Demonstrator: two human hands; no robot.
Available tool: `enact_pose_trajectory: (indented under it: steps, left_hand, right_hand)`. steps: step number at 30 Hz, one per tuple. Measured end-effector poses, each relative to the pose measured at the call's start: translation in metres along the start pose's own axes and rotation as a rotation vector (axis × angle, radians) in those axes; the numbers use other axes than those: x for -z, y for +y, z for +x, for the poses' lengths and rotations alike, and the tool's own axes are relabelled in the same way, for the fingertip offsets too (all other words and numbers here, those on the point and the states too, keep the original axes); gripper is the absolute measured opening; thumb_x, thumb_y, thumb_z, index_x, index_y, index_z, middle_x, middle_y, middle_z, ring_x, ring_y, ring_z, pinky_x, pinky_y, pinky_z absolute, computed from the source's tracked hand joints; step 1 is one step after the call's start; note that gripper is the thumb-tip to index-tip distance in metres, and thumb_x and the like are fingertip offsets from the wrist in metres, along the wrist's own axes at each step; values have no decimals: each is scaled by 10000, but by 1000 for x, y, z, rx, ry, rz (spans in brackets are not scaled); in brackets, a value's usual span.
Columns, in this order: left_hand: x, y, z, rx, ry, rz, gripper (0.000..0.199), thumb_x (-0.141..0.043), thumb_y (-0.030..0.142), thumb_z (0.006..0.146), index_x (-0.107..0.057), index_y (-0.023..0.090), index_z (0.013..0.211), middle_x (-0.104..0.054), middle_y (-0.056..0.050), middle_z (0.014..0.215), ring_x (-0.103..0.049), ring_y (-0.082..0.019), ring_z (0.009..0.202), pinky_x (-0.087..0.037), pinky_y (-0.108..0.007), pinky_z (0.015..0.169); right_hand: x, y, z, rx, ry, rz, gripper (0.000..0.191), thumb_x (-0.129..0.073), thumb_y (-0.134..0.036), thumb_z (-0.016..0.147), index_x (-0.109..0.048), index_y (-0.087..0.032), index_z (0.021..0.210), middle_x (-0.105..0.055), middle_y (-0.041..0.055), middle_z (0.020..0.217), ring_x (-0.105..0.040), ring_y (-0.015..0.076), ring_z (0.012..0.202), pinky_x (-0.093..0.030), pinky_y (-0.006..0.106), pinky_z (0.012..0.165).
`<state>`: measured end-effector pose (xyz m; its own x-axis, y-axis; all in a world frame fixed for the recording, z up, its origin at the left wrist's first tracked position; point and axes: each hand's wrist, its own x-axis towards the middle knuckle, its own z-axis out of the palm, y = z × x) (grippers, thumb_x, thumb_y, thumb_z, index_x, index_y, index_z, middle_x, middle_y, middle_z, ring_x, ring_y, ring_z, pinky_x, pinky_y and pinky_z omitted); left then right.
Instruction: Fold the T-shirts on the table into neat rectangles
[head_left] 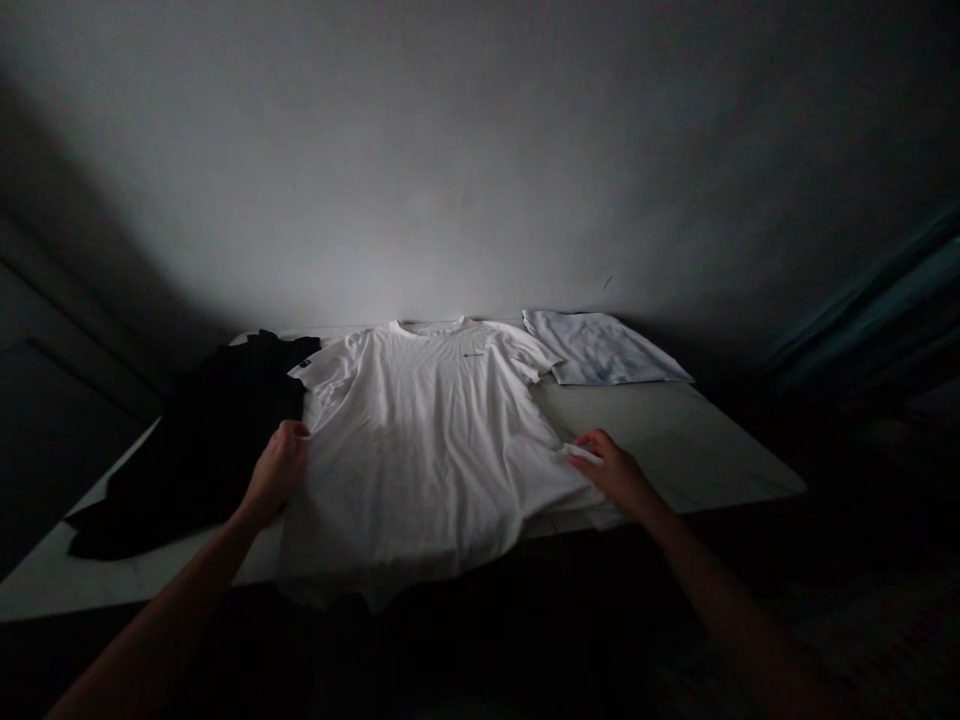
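Observation:
A white T-shirt (pixel 427 450) lies spread out front side up, its neckline toward the wall and its lower hem hanging over the table's near edge. A small dark print marks its chest, and a dark patch shows on the left sleeve end. My left hand (pixel 279 468) is closed on the shirt's left side edge. On the opposite side, my right hand (pixel 611 468) pinches the cloth between thumb and fingers, pulling that side outward in a fold.
Dark clothing (pixel 206 450) lies in a heap on the left part of the pale table (pixel 675 440). A folded white and grey garment (pixel 607 345) rests at the back right, by the shirt's sleeve. Behind stands a plain wall (pixel 450 170). The room is dim.

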<state>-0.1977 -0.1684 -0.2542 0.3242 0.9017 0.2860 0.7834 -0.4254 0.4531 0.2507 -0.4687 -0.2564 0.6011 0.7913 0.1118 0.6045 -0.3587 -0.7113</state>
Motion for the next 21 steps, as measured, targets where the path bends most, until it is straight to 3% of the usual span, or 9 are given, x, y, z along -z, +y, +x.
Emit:
enact_pose_trajectory:
  steps: [3, 6, 9, 12, 15, 18, 21]
  left_hand:
    - [7, -14, 5, 55, -65, 74, 157, -414, 300, 786, -514, 237, 889, -655, -64, 876, -654, -243, 903, -519, -337, 803]
    - [10, -21, 7, 41, -201, 145, 175, -415, 311, 815, -566, 237, 862, -688, -62, 899, -673, -239, 909, -517, -328, 809]
    - [15, -20, 19, 15, -338, 262, 224, -414, 312, 840, -620, 235, 878, -711, -77, 967, -692, -261, 889, -514, -341, 748]
    - [23, -13, 52, -48, -356, 364, 267, -418, 335, 866, -647, 230, 957, -711, -90, 1015, -694, -281, 900, -506, -346, 720]
    - [23, -2, 107, -151, -296, 397, 303, -408, 343, 900, -641, 205, 1036, -703, -103, 1055, -686, -264, 932, -506, -336, 780]
    - [10, 9, 169, -189, -236, 467, 329, -408, 312, 913, -634, 157, 1096, -687, -129, 1099, -672, -263, 988, -497, -342, 864]
    - [-17, 16, 225, -199, -177, 489, 331, -424, 314, 912, -641, 163, 1111, -677, -136, 1157, -652, -271, 1061, -490, -349, 914]
  right_hand:
    - [34, 16, -11, -37, -248, -177, 208, -696, -318, 725, -574, -245, 877, -716, 36, 877, -682, 238, 892, -499, 299, 743]
    - [51, 26, -17, -66, -491, -334, 172, -695, -264, 721, -603, -231, 863, -695, 5, 791, -663, 208, 774, -466, 269, 670]
    - [56, 17, 4, -48, -511, -462, 147, -699, -206, 719, -632, -213, 850, -702, 17, 812, -653, 196, 765, -439, 255, 657]
    - [54, -12, 59, 22, -351, -524, 80, -673, -228, 796, -667, -200, 871, -727, 55, 902, -664, 204, 844, -442, 259, 707]
    - [38, -47, 135, 54, -218, -544, 87, -623, -224, 879, -698, -183, 864, -747, 72, 918, -676, 200, 877, -444, 253, 742]
    - [10, -70, 211, 51, -77, -583, 172, -547, -167, 937, -718, -150, 946, -748, 118, 1035, -670, 200, 962, -438, 253, 782]
    - [-23, -78, 276, 74, -19, -579, 189, -537, -141, 951, -716, -128, 1011, -738, 149, 1093, -665, 190, 1006, -440, 243, 809]
